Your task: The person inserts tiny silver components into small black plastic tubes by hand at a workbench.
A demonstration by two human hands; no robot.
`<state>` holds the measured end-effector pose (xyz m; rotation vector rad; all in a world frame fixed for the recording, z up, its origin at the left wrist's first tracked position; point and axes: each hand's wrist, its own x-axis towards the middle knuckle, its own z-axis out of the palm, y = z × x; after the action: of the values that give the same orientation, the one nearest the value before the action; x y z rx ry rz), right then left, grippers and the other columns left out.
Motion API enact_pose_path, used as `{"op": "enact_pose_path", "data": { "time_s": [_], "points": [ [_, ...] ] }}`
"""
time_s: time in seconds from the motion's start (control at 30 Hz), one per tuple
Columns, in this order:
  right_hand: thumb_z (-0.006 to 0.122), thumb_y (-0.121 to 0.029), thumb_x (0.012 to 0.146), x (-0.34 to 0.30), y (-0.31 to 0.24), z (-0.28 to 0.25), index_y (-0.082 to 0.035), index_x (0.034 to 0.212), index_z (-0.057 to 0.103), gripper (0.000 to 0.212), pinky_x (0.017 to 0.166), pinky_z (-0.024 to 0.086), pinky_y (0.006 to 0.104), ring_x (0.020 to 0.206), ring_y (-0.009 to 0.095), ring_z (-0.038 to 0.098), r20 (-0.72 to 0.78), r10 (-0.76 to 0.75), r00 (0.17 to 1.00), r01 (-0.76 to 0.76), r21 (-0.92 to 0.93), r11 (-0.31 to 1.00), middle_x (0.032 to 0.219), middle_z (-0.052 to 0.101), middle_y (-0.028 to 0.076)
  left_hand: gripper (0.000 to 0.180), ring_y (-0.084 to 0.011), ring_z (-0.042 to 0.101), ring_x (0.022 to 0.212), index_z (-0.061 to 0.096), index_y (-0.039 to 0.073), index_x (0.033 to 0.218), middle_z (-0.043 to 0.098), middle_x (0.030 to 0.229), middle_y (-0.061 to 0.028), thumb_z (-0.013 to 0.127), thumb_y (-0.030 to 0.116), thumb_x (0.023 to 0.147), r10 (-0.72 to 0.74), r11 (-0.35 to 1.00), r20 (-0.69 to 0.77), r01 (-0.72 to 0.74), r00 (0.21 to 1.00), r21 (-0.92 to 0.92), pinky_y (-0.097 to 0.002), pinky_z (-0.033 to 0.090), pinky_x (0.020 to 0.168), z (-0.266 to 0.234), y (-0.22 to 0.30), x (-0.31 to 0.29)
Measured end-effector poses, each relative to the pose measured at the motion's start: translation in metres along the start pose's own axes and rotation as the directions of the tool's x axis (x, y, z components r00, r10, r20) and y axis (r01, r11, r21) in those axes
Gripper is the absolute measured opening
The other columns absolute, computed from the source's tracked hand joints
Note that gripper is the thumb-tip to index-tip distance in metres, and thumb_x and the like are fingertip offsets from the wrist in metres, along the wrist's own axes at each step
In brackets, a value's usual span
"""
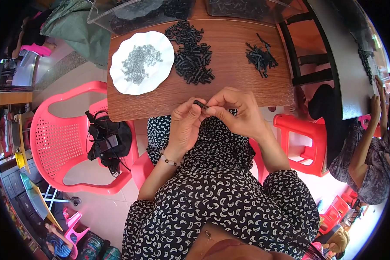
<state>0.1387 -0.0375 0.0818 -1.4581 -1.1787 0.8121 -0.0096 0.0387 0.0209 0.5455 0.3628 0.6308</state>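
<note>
Just over the near edge of the wooden table, my left hand (187, 122) pinches a small black plastic piece (199, 104) between thumb and fingertips. My right hand (238, 111) meets it from the other side, its thumb and forefinger closed at the piece's right end. Whether the right fingers hold a separate small part is hidden. Beyond my hands lies a heap of short black plastic pieces (194, 63). To its left, a white scalloped plate (119, 81) bears many small clear plastic pieces (139, 63). A smaller pile of thin black parts (261, 60) lies to the right.
Clear plastic bins (117, 24) stand along the far side of the brown table (234, 47). A pink chair (58, 134) with a black bag (112, 138) is at my left. A red stool (301, 143) stands right. Another person (368, 160) works at a table farther right.
</note>
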Motion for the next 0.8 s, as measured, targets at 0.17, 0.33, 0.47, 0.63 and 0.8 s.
{"op": "enact_pose_path", "data": {
  "time_s": [0.17,0.33,0.47,0.63,0.8],
  "points": [
    [0.071,-0.006,0.078,-0.003,-0.001,0.002,-0.002,0.084,0.065,0.01,0.064,0.048,0.0315,0.066,0.02,0.062,-0.023,-0.145,0.989,0.138,-0.178,0.974,0.073,0.065,0.009,0.021,-0.0115,0.058,0.087,0.068,0.001,0.097,0.062,0.094,-0.0004,0.069,0.019,0.086,0.055,0.997,-0.012,-0.054,0.998,0.061,-0.0262,0.048,0.08,0.003,0.001,-0.001],
    [0.072,-0.005,0.075,-0.007,-0.002,0.003,-0.003,0.082,0.065,0.01,0.065,0.045,0.0331,0.067,0.025,0.059,-0.039,-0.213,0.976,0.197,-0.249,0.948,0.073,0.064,0.008,0.021,-0.0096,0.055,0.084,0.069,0.0,0.096,0.061,0.094,-0.0001,0.07,0.018,0.085,0.079,0.993,0.007,-0.079,0.997,0.092,-0.0237,0.044,0.078,0.0,-0.002,-0.004],
    [0.071,-0.004,0.074,-0.012,0.001,0.01,-0.004,0.079,0.064,0.009,0.064,0.044,0.0336,0.067,0.025,0.057,-0.09,-0.214,0.973,0.184,-0.266,0.946,0.072,0.063,0.008,0.021,-0.0085,0.054,0.084,0.069,0.0,0.096,0.06,0.093,0.0002,0.07,0.018,0.085,0.147,0.965,-0.012,-0.141,0.989,0.222,-0.0229,0.043,0.077,0.003,-0.004,-0.007],
    [0.071,-0.002,0.074,-0.013,0.006,0.014,-0.003,0.084,0.061,0.014,0.068,0.046,0.0341,0.07,0.025,0.056,-0.098,-0.292,0.952,0.251,-0.303,0.919,0.08,0.063,0.008,0.021,-0.0088,0.054,0.084,0.069,0.0,0.095,0.061,0.092,-0.0002,0.07,0.019,0.085,0.081,0.99,-0.055,-0.074,0.995,0.118,-0.0232,0.043,0.078,0.002,-0.006,-0.01],
    [0.07,-0.006,0.077,-0.013,-0.002,0.014,-0.002,0.101,0.061,0.026,0.078,0.047,0.0368,0.089,0.028,0.056,-0.117,-0.171,0.978,0.164,-0.069,0.984,0.098,0.063,0.011,0.022,-0.009,0.055,0.083,0.07,0.0,0.093,0.061,0.091,-0.0006,0.07,0.02,0.085,0.102,0.978,0.017,-0.104,0.995,0.182,-0.0236,0.043,0.077,-0.001,-0.005,-0.011]
  ]
}}
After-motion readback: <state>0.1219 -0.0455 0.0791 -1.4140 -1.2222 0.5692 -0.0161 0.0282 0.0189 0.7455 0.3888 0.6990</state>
